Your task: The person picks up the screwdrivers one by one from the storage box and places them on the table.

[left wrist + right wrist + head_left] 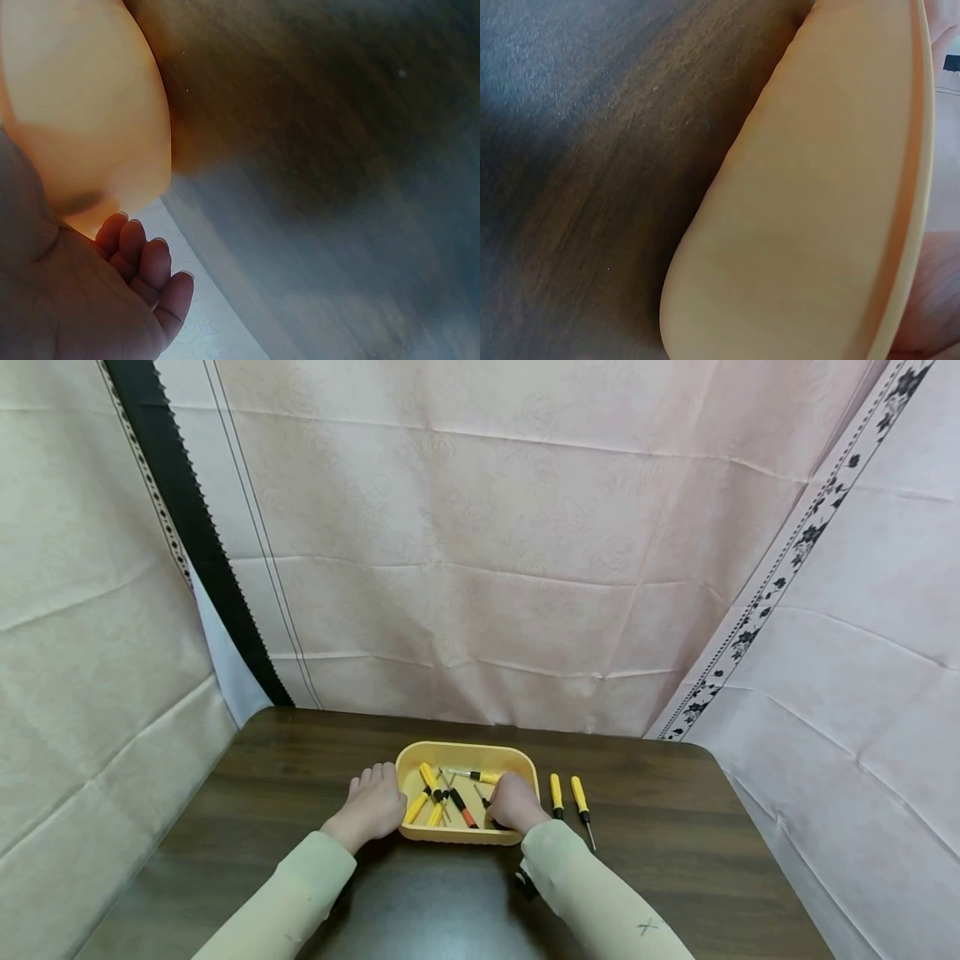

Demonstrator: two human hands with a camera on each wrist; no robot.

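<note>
The yellow rectangular plastic tray [467, 837] lies on the dark wood-grain worktop [660, 835], long axis left to right, holding yellow-and-black-handled screwdrivers [429, 777] pointing various ways; beside it, two yellow-handled screwdrivers [579, 795] have handles pointing away. The left hand [375, 802] touches its left side, fingers bent, grip unclear; the right hand's [517, 802] fingers, inside, are hidden.

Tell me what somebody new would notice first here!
Probably the yellow tray on the dark table, with screwdrivers inside, the left hand at its left end and the right hand at its right. Then two yellow-handled screwdrivers right of it, and the black band, upper left.
</note>
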